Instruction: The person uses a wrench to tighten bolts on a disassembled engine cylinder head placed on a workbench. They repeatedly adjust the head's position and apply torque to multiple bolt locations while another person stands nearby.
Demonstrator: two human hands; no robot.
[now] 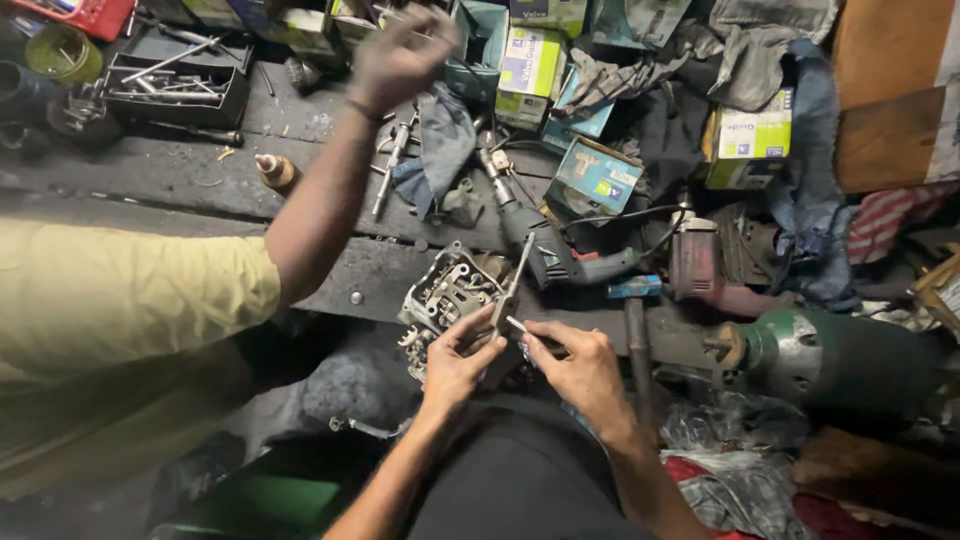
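Grimy ribbed grey cast-metal engine part [445,295] sits on dark greasy bench [200,165], just ahead of hands. Green-and-yellow cardboard boxes [533,62] stacked along back, among crumpled grey rags [440,140]. Left hand [455,365] pinched shut around thin grey metal tool [508,300]; right hand [585,370] curled closed on small silvery pin [516,324]. Co-worker's blurred hand [400,55] raised above bench.

Repair workshop, power drill [560,255], hammer [636,300], parts boxes [530,62]

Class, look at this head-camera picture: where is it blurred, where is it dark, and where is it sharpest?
Head view: the co-worker's raised hand is smeared by motion blur; the lower left corner falls into deep shadow; the left hand and right hand at the metal engine part are fairly sharp; the cardboard boxes catch the brightest light; the edges bow from a wide lens.
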